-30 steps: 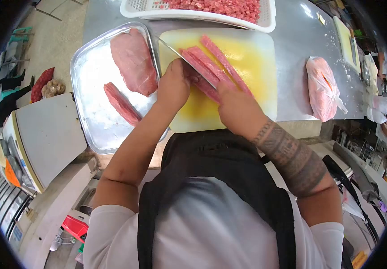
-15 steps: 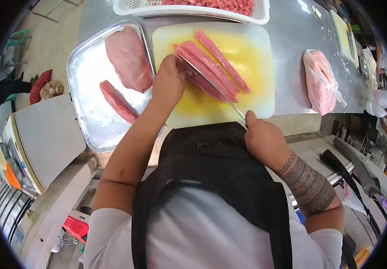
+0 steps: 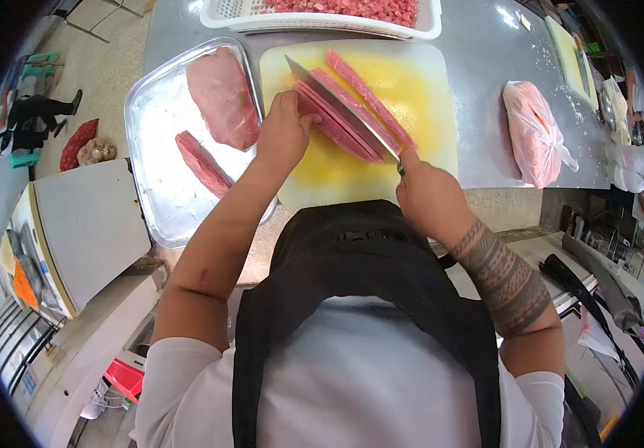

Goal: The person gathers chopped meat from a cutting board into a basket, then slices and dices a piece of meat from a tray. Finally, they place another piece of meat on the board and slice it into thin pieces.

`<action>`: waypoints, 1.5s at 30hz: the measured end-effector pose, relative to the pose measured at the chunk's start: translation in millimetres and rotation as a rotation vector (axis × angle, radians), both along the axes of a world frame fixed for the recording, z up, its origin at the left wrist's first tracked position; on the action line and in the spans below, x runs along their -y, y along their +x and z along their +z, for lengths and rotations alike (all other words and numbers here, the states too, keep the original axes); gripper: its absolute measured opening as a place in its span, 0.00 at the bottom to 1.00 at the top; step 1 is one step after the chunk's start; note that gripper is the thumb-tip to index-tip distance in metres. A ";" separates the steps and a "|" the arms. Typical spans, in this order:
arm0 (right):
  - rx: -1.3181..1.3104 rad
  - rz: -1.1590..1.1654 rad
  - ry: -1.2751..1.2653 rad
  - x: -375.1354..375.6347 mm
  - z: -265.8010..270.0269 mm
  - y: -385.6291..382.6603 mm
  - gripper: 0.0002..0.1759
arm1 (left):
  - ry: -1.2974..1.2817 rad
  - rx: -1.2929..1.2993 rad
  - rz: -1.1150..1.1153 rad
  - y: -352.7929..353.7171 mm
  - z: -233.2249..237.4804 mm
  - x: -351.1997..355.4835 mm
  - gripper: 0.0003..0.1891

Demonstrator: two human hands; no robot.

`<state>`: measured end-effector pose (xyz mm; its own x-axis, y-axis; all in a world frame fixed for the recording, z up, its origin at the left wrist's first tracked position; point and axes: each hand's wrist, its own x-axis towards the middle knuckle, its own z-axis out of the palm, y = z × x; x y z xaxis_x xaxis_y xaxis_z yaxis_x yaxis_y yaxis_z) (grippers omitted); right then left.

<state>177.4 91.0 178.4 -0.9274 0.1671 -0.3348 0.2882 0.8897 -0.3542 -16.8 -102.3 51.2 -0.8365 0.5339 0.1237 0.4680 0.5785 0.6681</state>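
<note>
My right hand (image 3: 432,193) is closed round the handle of a knife (image 3: 348,116), whose blade lies slantwise among long strips of red meat (image 3: 337,127) on a yellow-stained cutting board (image 3: 434,89). At the left end of the strips, my left hand (image 3: 285,128) presses on the meat with its fingers bent and together. One separate strip (image 3: 370,98) lies to the right of the blade. Left of the board, a metal tray (image 3: 159,216) holds a large piece of meat (image 3: 223,97) and a smaller long piece (image 3: 202,164).
A white basket (image 3: 322,21) of diced meat stands beyond the board. On the metal table (image 3: 479,127), a tied plastic bag (image 3: 535,134) with pinkish contents lies to the right. Another board (image 3: 567,60) is farther right. A person's dark-clothed legs (image 3: 38,110) show at far left.
The knife has moved up and away from me, its tip now beyond the meat's far end. My right hand has moved forward and slightly left. My left thumb now shows beside the strips.
</note>
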 end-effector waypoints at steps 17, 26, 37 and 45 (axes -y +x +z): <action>-0.094 0.081 -0.064 35.6 -47.4 -69.3 0.08 | -0.015 0.017 -0.036 0.0 -8.7 5.2 0.17; -0.043 0.108 -0.062 29.5 0.4 -33.4 0.08 | 0.027 0.010 -0.003 3.6 -2.9 4.3 0.15; 0.051 -0.014 -0.048 16.7 -47.0 -29.5 0.11 | 0.116 -0.049 0.022 13.0 -7.3 2.8 0.15; 0.071 0.021 0.043 20.4 18.6 20.7 0.12 | 0.051 0.091 0.055 13.1 4.0 2.6 0.11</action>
